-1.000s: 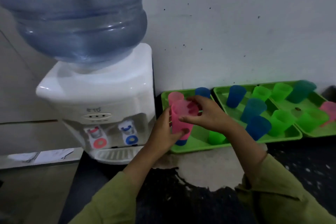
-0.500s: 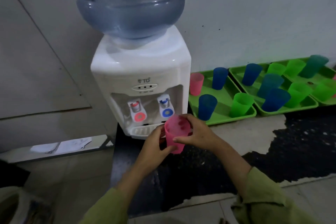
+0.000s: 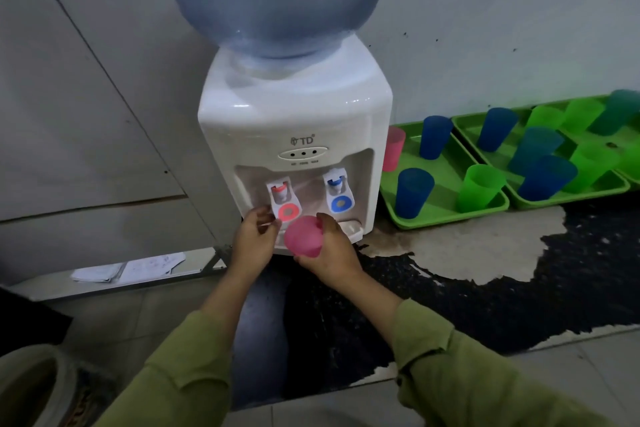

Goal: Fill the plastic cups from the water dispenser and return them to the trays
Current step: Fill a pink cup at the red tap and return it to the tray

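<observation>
Now, the filling step: the right hand (image 3: 329, 253) curls round the pink cup (image 3: 304, 241), just below the red tap (image 3: 284, 204) — not yet under its spout. Left of that grip the left hand (image 3: 254, 236) is loosely curled, empty. Next, likely: press the cup against that tap, level.

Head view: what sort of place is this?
Likely a plain utility corner, perhaps a canteen or hall back room: a bottled water dispenser sits low by a scuffed wall, with green trays of plastic cups on a patchy, worn floor.
</observation>
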Motion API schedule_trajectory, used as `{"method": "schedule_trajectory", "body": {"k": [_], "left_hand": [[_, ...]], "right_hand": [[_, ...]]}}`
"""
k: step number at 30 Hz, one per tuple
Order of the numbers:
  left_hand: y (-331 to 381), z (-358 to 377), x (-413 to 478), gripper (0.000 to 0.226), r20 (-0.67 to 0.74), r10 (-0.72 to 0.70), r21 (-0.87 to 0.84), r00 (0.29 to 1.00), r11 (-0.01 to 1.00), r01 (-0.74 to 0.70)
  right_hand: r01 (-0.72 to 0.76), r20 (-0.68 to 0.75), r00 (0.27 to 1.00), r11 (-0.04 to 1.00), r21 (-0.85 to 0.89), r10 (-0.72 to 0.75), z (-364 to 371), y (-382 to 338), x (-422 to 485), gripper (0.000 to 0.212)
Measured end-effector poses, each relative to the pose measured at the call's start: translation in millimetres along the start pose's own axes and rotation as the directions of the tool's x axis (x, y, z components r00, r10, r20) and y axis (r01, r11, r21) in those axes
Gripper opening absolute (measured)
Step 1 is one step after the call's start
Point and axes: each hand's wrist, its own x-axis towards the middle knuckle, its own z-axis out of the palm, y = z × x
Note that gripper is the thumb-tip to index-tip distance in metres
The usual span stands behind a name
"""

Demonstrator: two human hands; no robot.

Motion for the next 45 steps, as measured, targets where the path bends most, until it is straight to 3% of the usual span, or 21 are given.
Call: {"method": "schedule_trajectory", "body": {"k": [2, 7, 14, 19, 32, 38, 45], "left_hand": [[4, 3, 7, 0.003, 0.023, -0.015, 0.038, 1.000, 0.999, 0.014], [4, 5, 16, 0.009, -0.043, -0.038, 0.154, 0.998, 0.987, 0.045], [6, 4, 14, 0.011, -0.053, -0.028, 0.124, 0.998, 0.992, 0.034], [9, 2, 14, 0.012, -0.050, -0.018, 0.135, 0.999, 0.990, 0.025], [18, -10, 8, 0.015, 0.044, -0.026, 0.155, 0.999, 0.988, 0.019], [31, -21, 7, 0.033, 0.054, -0.128, 0.048, 0.990, 0.991, 0.125], [58, -41, 15, 0.031, 0.058, -0.179, -0.007, 0.982, 0.984, 0.180]], "right_hand": [[-0.019, -0.035, 0.999, 1.000, 0.002, 0.019, 6, -3, 2, 0.071], [-0.039, -0.063, 0.997, 0.999, 0.009, 0.039, 13, 2, -1, 0.070], [0.023, -0.094, 0.995, 0.997, 0.069, -0.017, 20, -5, 11, 0.061], [-0.055, -0.055, 0.996, 0.975, 0.215, 0.068, 26, -14, 25, 0.078], [0.006, -0.057, 0.998, 0.937, 0.349, 0.015, 17, -22, 30, 0.053], [0.016, -0.048, 0.999, 0.952, 0.307, -0.001, 23, -16, 34, 0.072], [-0.046, 0.024, 0.999, 0.969, 0.244, 0.041, 24, -13, 39, 0.086]]}}
